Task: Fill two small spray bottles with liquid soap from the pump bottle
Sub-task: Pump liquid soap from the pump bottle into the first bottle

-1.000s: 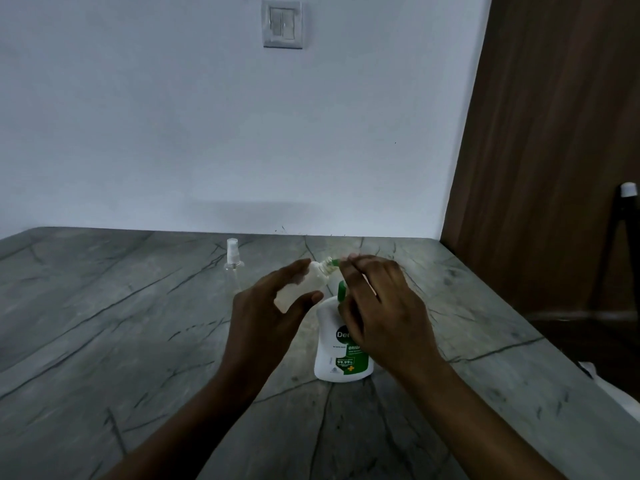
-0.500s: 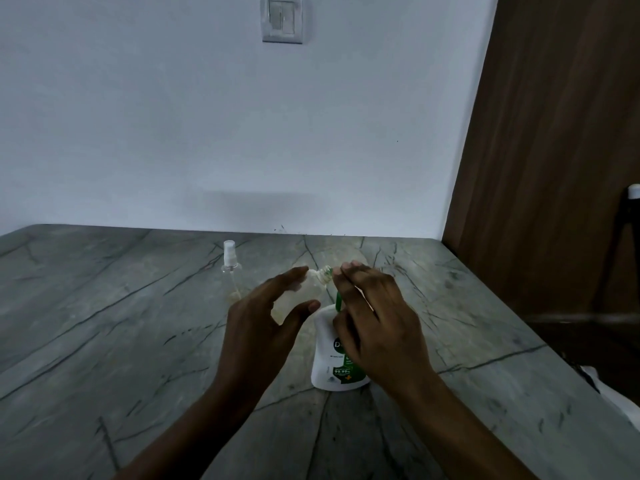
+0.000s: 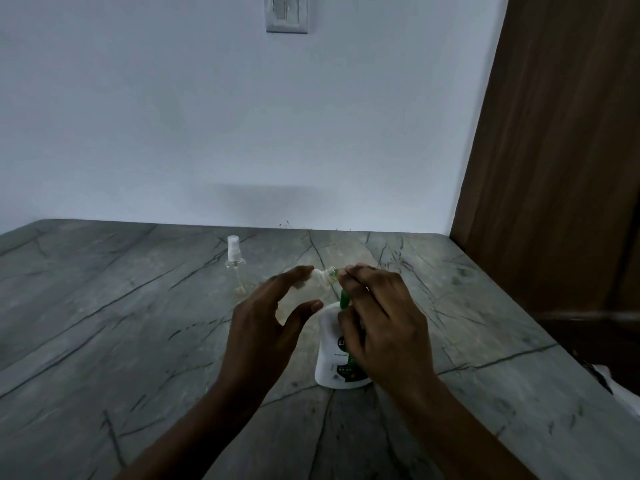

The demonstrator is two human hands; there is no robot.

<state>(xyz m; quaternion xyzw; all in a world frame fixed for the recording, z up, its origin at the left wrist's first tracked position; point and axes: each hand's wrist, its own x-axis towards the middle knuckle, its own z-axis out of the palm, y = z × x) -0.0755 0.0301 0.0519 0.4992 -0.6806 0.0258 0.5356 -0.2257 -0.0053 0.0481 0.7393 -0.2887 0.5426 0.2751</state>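
My left hand (image 3: 266,327) holds a small clear spray bottle (image 3: 311,289) between thumb and fingers, tilted with its open neck toward the right. The neck sits at the nozzle of the white pump bottle (image 3: 332,355), whose green pump head is mostly hidden. My right hand (image 3: 381,317) lies over that pump head, fingers curled down on it. A second small spray bottle (image 3: 235,268), clear with a white sprayer cap on, stands upright farther back on the left.
Everything is on a grey stone-patterned table (image 3: 121,341) set against a white wall. A brown wooden door (image 3: 561,168) is at the right, beyond the table's right edge. A light switch (image 3: 286,12) is on the wall.
The view has dropped slightly. Both hands keep the same pose at the pump nozzle, with only a small shift of the held bottle.
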